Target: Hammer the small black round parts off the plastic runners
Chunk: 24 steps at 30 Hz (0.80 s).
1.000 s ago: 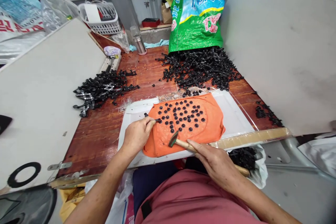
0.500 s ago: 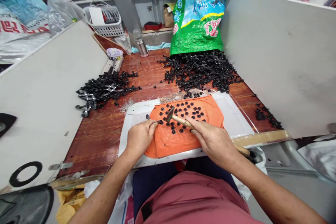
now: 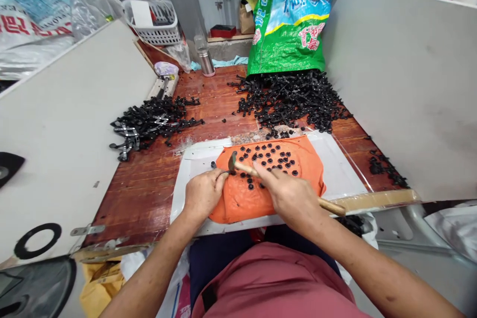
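Observation:
My right hand [image 3: 292, 196] is wrapped round the wooden handle of a hammer [image 3: 331, 207], its index finger stretched along the shaft. The hammer's dark head is at the fingertips of my left hand [image 3: 203, 191], over the left part of an orange cloth [image 3: 238, 203]. Thumb and index finger of the left hand pinch a small black strip-like piece [image 3: 224, 172], mostly hidden, with its end beneath or beside the hammer head. Several small round black caps [image 3: 270, 161] stand spread over the cloth.
A heap of black parts [image 3: 294, 99] spills from a green bag [image 3: 286, 54] at the back. Another black pile [image 3: 149, 121] lies left on the wooden table [image 3: 137, 189]. White panels [image 3: 402, 84] wall both sides. A steel flask [image 3: 206, 62] and a basket [image 3: 156, 32] stand behind.
The hammer head has come over to the left, down to the piece at my left fingertips. My left hand keeps its pinch. The whole view has shifted slightly.

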Tool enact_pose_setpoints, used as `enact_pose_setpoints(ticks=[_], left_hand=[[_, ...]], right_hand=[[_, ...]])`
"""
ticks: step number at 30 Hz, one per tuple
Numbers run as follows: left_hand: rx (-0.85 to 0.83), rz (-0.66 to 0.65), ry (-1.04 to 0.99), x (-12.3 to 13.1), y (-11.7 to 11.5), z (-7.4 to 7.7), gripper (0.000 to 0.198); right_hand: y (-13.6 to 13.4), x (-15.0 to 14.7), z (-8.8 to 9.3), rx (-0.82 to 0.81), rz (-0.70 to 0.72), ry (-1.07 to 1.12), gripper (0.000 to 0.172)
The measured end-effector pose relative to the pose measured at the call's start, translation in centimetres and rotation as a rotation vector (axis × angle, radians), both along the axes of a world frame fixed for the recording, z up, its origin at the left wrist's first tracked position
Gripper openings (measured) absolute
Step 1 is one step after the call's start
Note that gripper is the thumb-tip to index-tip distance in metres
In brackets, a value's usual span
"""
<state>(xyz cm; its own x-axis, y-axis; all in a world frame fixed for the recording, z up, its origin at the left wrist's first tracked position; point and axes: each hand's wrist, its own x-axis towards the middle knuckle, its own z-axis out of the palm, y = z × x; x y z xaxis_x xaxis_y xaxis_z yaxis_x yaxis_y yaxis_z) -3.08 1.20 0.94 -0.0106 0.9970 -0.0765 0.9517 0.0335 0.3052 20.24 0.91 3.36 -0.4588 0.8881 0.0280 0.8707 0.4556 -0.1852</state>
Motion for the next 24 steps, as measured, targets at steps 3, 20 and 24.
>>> enact_pose_setpoints(ticks=[3, 20, 24], left_hand=[[-0.001, 0.029, -0.044, -0.4, 0.1, 0.1, 0.034], [-0.057, 0.289, -1.147, 1.8, -3.1, 2.2, 0.059], [0.310, 0.130, -0.336, -0.4, -4.7, 2.8, 0.039]], right_hand=[[0.4, 0.0, 0.4, -0.046, 0.023, -0.047, 0.057], [-1.9, -2.4, -0.3, -0.554, 0.082, 0.932, 0.006], [-1.4, -1.6, 0.1, -0.704, 0.029, 1.034, 0.017]])
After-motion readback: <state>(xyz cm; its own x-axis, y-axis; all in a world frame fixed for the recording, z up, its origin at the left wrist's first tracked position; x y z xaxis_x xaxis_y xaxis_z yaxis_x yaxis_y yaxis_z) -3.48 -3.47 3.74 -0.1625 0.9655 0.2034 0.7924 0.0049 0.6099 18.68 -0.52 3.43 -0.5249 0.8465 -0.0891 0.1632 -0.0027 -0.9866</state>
